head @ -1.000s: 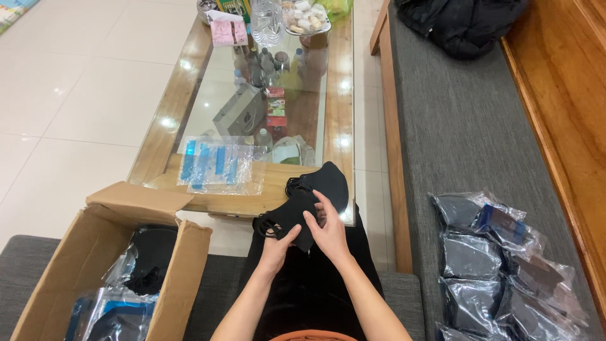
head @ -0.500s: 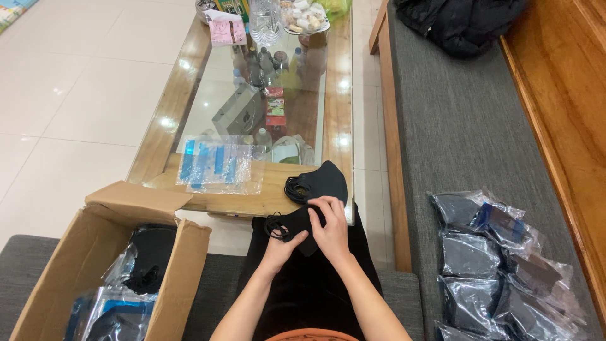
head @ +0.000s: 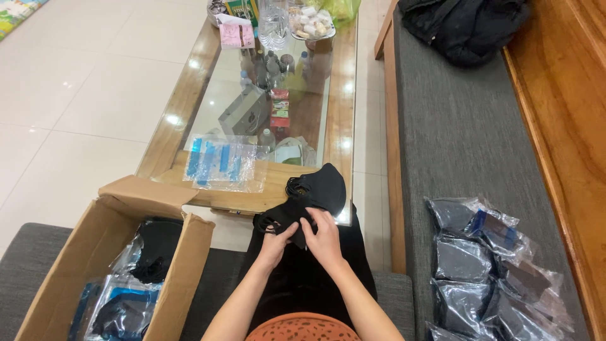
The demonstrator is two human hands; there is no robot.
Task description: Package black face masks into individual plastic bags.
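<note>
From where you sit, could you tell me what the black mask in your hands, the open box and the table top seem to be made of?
Black mask: soft matte fabric, it folds under the left hand and right hand. Open box: plain brown cardboard, dull, with creased flaps. Table top: clear glass, glossy with light glints, set in a varnished wooden frame.

Home living room, doubling as packing spot. Glass-topped wooden coffee table (head: pixel 189 95) standing on pale tiled floor (head: pixel 76 82), carrying snack bowl (head: pixel 309 22), bottles, small boxes. Grey-cushioned wooden bench (head: pixel 467 139) running alongside, holding bagged black masks (head: pixel 486 265). Open cardboard box (head: pixel 95 252) sitting beside person's knees.
</note>
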